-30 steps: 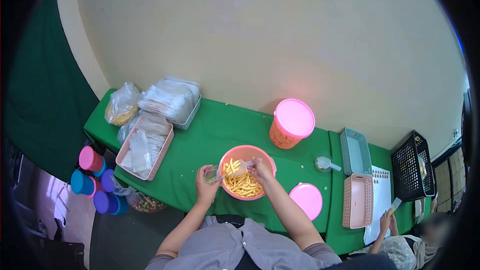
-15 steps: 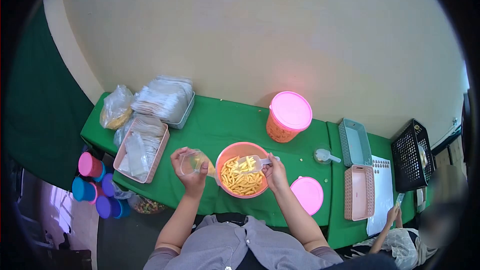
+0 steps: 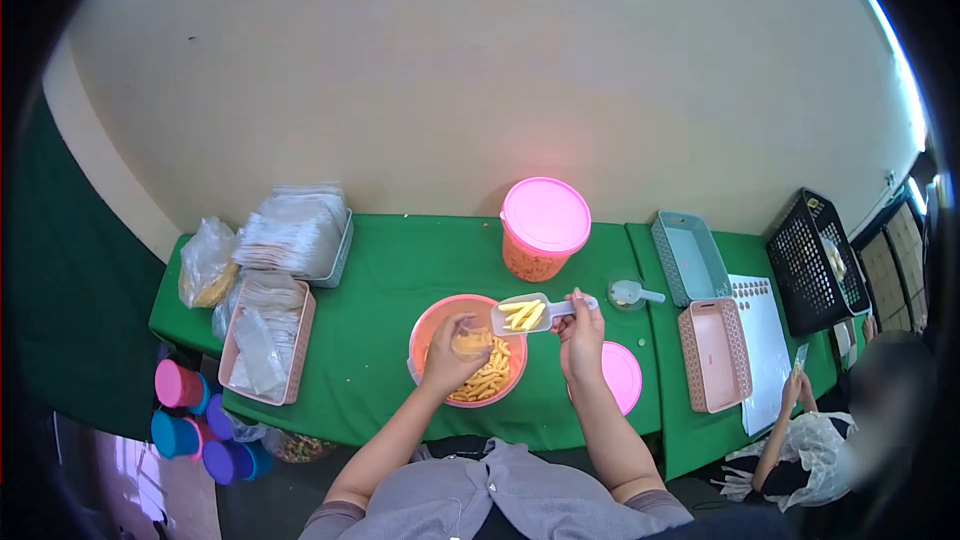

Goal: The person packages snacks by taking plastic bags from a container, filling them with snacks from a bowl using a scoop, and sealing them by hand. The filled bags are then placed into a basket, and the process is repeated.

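My right hand (image 3: 580,336) grips the handle of a see-through plastic scoop (image 3: 508,324). Several pale yellow stick snacks (image 3: 524,314) lie in the scoop, level over the far right rim of an orange tub (image 3: 428,324). More stick snacks (image 3: 486,382) fill the tub's lower part. Inside the rim, my left hand (image 3: 450,360) is wrapped round a small see-through cup (image 3: 473,342), close to the scoop; whether the cup holds anything is hard to tell. A pink lid (image 3: 622,378) lies beside my right wrist.
Behind the tub stands a lidded orange canister (image 3: 545,230). At left are baskets of plastic packets (image 3: 290,230). Rightward are a small jar with a scoop (image 3: 632,294), two baskets (image 3: 692,258) and a black crate (image 3: 812,270). A person's hands (image 3: 795,385) hold a packet at far right.
My left hand has moved right with the cup, from the tub's left side to inside its rim. The scoop has risen from the snacks toward the far right rim. The view has shifted slightly.
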The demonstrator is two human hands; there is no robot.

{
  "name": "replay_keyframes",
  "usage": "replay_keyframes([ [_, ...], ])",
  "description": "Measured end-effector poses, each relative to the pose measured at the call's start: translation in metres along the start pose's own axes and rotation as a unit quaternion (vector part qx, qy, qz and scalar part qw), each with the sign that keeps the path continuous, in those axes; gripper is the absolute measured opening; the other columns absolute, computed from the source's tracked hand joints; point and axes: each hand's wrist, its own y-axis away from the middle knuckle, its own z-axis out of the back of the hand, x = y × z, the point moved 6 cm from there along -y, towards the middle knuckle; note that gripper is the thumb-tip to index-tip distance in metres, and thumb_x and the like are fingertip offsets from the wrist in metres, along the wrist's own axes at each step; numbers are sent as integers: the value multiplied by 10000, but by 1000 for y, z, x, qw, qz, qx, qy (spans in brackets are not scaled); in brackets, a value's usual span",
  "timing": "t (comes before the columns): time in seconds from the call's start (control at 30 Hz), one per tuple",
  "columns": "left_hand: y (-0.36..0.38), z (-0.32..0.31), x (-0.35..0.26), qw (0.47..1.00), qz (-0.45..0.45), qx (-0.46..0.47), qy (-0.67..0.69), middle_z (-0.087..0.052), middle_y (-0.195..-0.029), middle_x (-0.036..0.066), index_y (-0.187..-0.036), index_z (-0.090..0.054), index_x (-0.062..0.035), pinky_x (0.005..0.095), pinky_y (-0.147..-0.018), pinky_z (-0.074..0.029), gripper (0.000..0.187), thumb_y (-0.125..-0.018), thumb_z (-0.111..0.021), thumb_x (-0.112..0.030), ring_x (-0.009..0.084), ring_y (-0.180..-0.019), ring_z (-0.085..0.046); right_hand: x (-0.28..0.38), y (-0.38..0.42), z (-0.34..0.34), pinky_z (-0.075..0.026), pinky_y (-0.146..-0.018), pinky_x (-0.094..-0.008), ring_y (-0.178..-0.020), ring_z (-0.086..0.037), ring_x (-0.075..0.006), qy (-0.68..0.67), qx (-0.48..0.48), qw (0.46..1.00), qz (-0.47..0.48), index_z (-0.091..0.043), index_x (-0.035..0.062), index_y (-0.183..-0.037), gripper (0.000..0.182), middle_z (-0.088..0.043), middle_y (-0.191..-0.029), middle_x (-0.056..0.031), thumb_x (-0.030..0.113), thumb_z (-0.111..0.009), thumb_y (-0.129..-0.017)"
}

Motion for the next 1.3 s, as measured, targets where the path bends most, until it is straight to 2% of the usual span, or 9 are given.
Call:
replay_keyframes([
  [0.23, 6, -10, -18, 995, -72, 34, -62, -539, -1090, 127, -1190, -491, -71, 395, -859, -471, 683, -601, -827, -158, 286, -994, -564, 4, 29, -38, -447, -488, -228, -563, -536, -64, 315, 125, 929, 148, -523, 23, -927, 163, -565, -690, -33, 181, -546, -959],
  [0.47, 10, 22, -8, 986, -21, -160, 44, -385, -1132, 129, -1073, -347, -64, 356, -910, -442, 652, -666, -840, -188, 245, -1003, -511, -14, 4, -7, -452, -511, -238, -562, -547, -93, 50, -10, 997, 66, -521, 13, -972, 193, -592, -744, -50, 205, -500, -982],
  [0.7, -7, 51, -5, 954, 30, -82, 286, -550, -1203, 126, -1257, -461, 8, 314, -961, -426, 397, -912, -602, -129, 193, -1114, -539, -59, -1, 10, -506, -599, -257, -706, -618, -113, 235, 121, 964, 8, -536, 13, -974, 201, -616, -815, -79, 213, -516, -973],
  [0.83, -5, 63, -9, 931, 49, -112, 344, -550, -1249, 138, -1340, -430, 12, 323, -983, -420, 424, -1000, -437, -242, 195, -1112, -554, -78, 18, -9, -527, -764, -315, -936, -642, -195, 463, 259, 847, -28, -521, -27, -1152, 312, -635, -1003, -131, 191, -574, -934],
  [0.9, -4, 62, -15, 923, 45, -71, 375, -539, -1268, 146, -1323, -444, 20, 338, -1004, -413, 466, -1018, -352, -321, 208, -1134, -544, -12, 43, -47, -470, -891, -360, -1108, -569, -229, 670, 76, 644, 361, -544, -9, -1156, 309, -609, -1114, -137, 167, -603, -909],
  [0.93, -3, 64, -23, 923, 45, -72, 375, -539, -1268, 146, -1323, -444, 20, 338, -1004, -413, 466, -1018, -352, -321, 208, -1134, -544, -1, 47, -60, -470, -891, -360, -1108, -569, -229, 670, 76, 644, 361, -544, -9, -1156, 309, -609, -1114, -137, 167, -603, -909],
  [1.0, -1, 57, -47, 933, 23, 22, 358, -542, -1245, 136, -1278, -492, 12, 327, -978, -422, 456, -1012, -364, -336, 201, -1121, -542, -1, 46, -72, -401, -969, -366, -1164, -513, -231, 401, 205, 875, 179, -555, 12, -1148, 316, -600, -1105, -124, 119, -650, -866],
  [1.1, 6, 54, -56, 989, -67, 25, 132, -547, -1209, 118, -1217, -532, -1, 316, -937, -434, 441, -1002, -387, -358, 188, -1088, -546, -18, 52, -76, -415, -944, -346, -1049, -556, -211, 335, 338, 866, 154, -545, 29, -1151, 354, -605, -1028, -107, 92, -687, -833],
  [1.3, 20, 42, -42, 935, 60, -36, 347, -614, -1070, 99, -1043, -586, -6, 281, -859, -479, 243, -884, -654, -178, 168, -994, -603, -18, 60, -74, -460, -842, -268, -898, -561, -117, 62, 217, 974, 28, -576, -15, -1049, 236, -595, -952, -36, 45, -678, -845],
])
